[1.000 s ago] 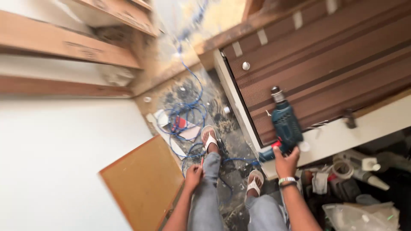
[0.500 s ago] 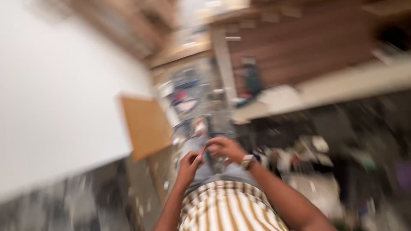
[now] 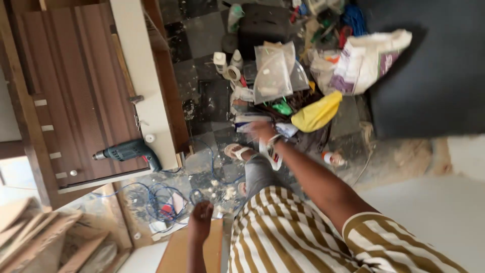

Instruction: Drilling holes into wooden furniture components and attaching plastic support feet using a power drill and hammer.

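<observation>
While the drill [image 3: 129,151] now lies let go on the wood panel [image 3: 91,91] at nine o'clock, the right hand [image 3: 262,130] reaches, blurred, grip unclear, toward floor clutter [image 3: 283,96]; left hand [image 3: 201,218] hangs empty.

right hand [image 3: 262,130] reaches toward a heap of clear bags [image 3: 275,76]; left hand [image 3: 201,220] hangs near blue cable [image 3: 156,199].

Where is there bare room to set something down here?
Free: the dark panel above the drill, and the white surface lower right. Crowded: the floor pile of bags by the right hand, and the blue cable near the left hand.
</observation>
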